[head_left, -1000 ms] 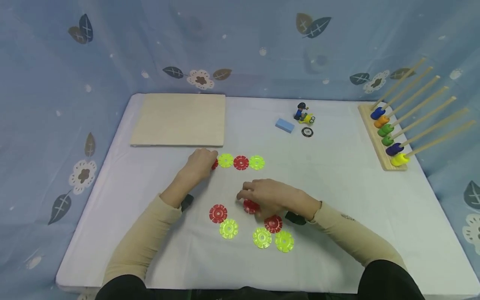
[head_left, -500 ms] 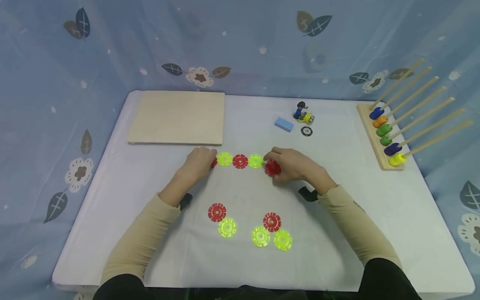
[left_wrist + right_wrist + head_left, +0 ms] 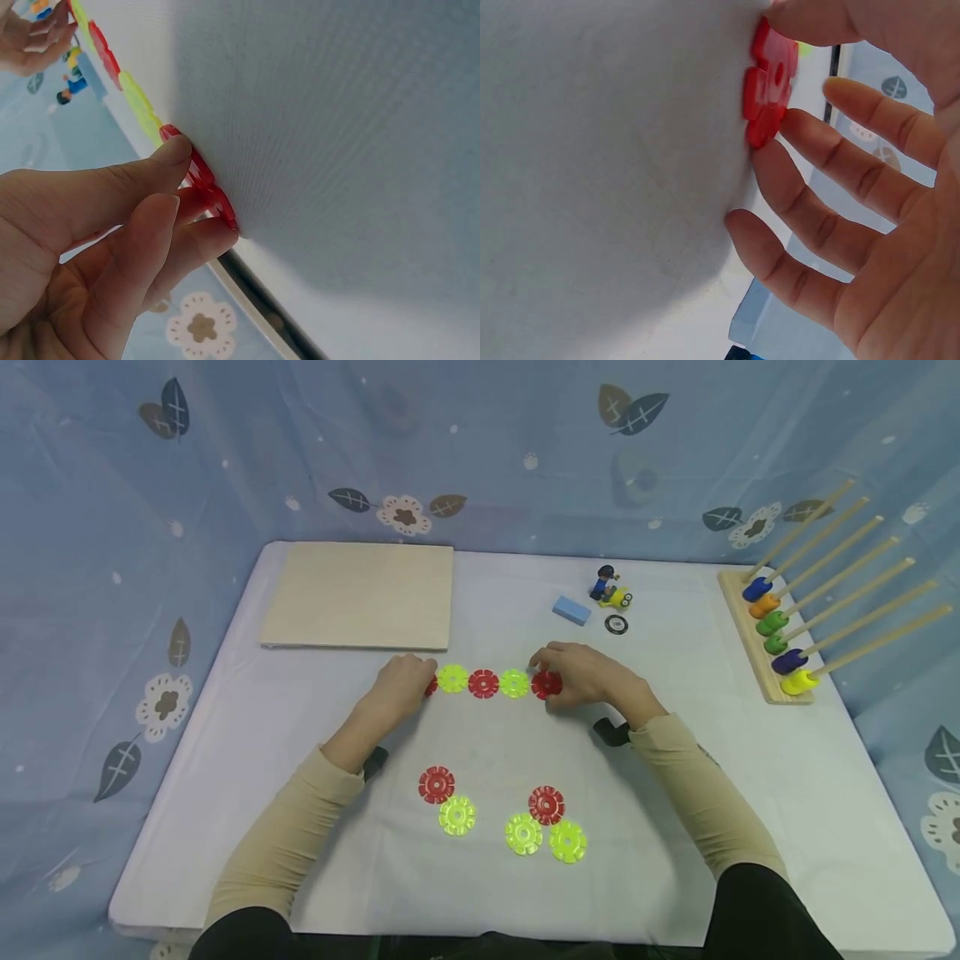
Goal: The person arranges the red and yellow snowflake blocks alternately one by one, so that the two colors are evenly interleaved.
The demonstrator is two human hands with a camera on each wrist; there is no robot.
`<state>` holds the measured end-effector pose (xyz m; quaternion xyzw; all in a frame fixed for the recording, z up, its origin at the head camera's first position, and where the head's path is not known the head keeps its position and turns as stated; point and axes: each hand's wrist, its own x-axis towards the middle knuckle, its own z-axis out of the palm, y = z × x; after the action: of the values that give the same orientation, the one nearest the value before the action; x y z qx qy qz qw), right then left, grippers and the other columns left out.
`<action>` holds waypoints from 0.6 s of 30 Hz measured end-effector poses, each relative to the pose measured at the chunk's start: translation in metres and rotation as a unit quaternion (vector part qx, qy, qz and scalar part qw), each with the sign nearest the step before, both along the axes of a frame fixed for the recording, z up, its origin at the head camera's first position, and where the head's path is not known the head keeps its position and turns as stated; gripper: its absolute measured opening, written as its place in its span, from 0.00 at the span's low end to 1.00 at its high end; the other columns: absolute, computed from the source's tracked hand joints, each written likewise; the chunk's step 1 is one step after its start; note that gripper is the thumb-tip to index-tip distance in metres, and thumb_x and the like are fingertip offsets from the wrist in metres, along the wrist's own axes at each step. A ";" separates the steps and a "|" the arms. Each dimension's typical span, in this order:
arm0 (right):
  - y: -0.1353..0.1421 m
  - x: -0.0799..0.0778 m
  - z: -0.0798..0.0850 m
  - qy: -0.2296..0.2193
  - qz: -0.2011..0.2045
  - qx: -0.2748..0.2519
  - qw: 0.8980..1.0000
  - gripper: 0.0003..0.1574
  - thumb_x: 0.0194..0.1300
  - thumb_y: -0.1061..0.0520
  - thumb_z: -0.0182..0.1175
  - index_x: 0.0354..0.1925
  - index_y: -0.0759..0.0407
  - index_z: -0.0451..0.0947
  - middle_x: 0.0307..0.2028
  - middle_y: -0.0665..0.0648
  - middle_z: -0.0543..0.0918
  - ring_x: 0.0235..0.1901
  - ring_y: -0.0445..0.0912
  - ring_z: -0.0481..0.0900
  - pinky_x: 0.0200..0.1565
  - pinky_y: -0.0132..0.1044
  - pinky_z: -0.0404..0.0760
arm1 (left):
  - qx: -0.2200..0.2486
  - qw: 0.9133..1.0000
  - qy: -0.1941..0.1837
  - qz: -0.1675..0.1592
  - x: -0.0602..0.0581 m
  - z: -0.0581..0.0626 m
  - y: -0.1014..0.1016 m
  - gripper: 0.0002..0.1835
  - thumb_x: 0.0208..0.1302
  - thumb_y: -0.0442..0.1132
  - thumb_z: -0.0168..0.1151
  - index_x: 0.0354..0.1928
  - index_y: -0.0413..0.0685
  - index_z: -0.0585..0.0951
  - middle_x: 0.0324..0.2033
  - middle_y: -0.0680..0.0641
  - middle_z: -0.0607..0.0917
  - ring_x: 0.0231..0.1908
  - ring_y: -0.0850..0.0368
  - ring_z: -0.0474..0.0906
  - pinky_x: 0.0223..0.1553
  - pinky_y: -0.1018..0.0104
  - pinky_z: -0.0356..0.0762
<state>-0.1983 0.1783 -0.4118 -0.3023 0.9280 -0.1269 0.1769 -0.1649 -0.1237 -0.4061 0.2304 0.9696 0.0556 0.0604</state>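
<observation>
Row of discs: five toothed discs are laid in a line across the table (image 3: pixel 660 860), ended by a hand on each side, at its 9 and its 3 o'clock
Right red disc (image 3: pixel 771 86): set at the row's 3 o'clock end, just beside the right lime disc (image 3: pixel 514 683); whether their edges are joined cannot be told
Right hand (image 3: pixel 581 675): the right red disc is pinched at its rim between thumb and fingertips, the other fingers being spread and bent
Left red disc (image 3: pixel 201 172): set at the row's 9 o'clock end, next to the left lime disc (image 3: pixel 452 678), and partly covered in the head view
Left hand (image 3: pixel 399 685): the left red disc is gripped by its rim between thumb and fingers
Middle red disc (image 3: pixel 483 683): flanked by the two lime discs
Loose discs: towards 7 o'clock of the row, a red disc (image 3: pixel 437 785) and a lime disc (image 3: pixel 457 816) are seen side by side; towards 5 o'clock, another red disc (image 3: pixel 547 806) is placed beside two more lime discs (image 3: pixel 523 834)
Wooden board (image 3: pixel 360 597): laid flat at 10 o'clock
Blue block (image 3: pixel 572 610): placed at 2 o'clock, near a toy figure (image 3: pixel 603 587) and a round chip (image 3: pixel 617 624)
Peg stand (image 3: pixel 761 639): stood at 3 o'clock, well apart, with coloured beads threaded on its rods
Patterned cloth (image 3: pixel 495 435): hung at 12 o'clock, printed with leaves and flowers
</observation>
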 end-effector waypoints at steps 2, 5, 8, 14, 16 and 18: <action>-0.001 0.000 0.001 0.002 0.003 -0.002 1.000 0.34 0.52 0.50 0.70 0.57 0.50 0.74 0.46 0.52 0.78 0.42 0.46 0.76 0.46 0.41 0.79 | 0.001 1.000 -0.003 0.003 0.000 0.001 0.000 0.05 0.57 0.23 0.61 0.34 0.37 0.79 0.28 0.40 0.84 0.31 0.46 0.82 0.32 0.58 0.81; -0.001 0.000 0.001 0.005 0.005 -0.001 1.000 0.33 0.52 0.50 0.70 0.57 0.50 0.74 0.46 0.52 0.78 0.42 0.46 0.76 0.46 0.42 0.79 | 0.002 1.000 -0.004 0.004 0.001 0.002 0.000 0.05 0.57 0.23 0.61 0.34 0.37 0.79 0.28 0.40 0.85 0.31 0.46 0.82 0.31 0.59 0.81; -0.002 -0.001 0.002 0.005 0.003 0.001 1.000 0.33 0.52 0.49 0.70 0.57 0.49 0.74 0.45 0.51 0.79 0.41 0.46 0.76 0.46 0.42 0.79 | 0.004 1.000 -0.003 0.003 0.001 0.003 -0.001 0.05 0.56 0.23 0.61 0.34 0.37 0.79 0.28 0.40 0.85 0.31 0.46 0.83 0.31 0.59 0.81; -0.004 0.002 0.005 0.026 -0.001 0.015 1.000 0.33 0.52 0.48 0.70 0.57 0.48 0.76 0.46 0.51 0.79 0.40 0.46 0.76 0.45 0.42 0.79 | 0.000 1.000 -0.001 0.004 0.001 0.004 -0.002 0.05 0.56 0.23 0.61 0.34 0.36 0.79 0.28 0.40 0.85 0.31 0.46 0.83 0.32 0.59 0.82; -0.004 0.007 0.007 0.039 0.001 0.018 0.999 0.33 0.52 0.48 0.70 0.57 0.49 0.76 0.48 0.52 0.80 0.42 0.46 0.77 0.46 0.43 0.80 | -0.001 1.000 0.001 0.002 0.002 0.004 -0.002 0.04 0.57 0.23 0.61 0.34 0.36 0.79 0.28 0.40 0.85 0.31 0.47 0.83 0.31 0.59 0.82; -0.003 0.015 0.010 0.053 0.011 0.017 0.998 0.32 0.52 0.49 0.71 0.57 0.49 0.77 0.50 0.53 0.80 0.43 0.47 0.78 0.48 0.44 0.81 | 0.000 1.000 0.001 0.001 0.002 0.004 -0.002 0.04 0.57 0.24 0.61 0.34 0.36 0.79 0.28 0.39 0.85 0.31 0.47 0.83 0.31 0.60 0.81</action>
<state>-0.1832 0.1748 -0.4015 -0.3157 0.9347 -0.0927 0.1345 -0.1625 -0.1258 -0.4019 0.2293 0.9700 0.0556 0.0593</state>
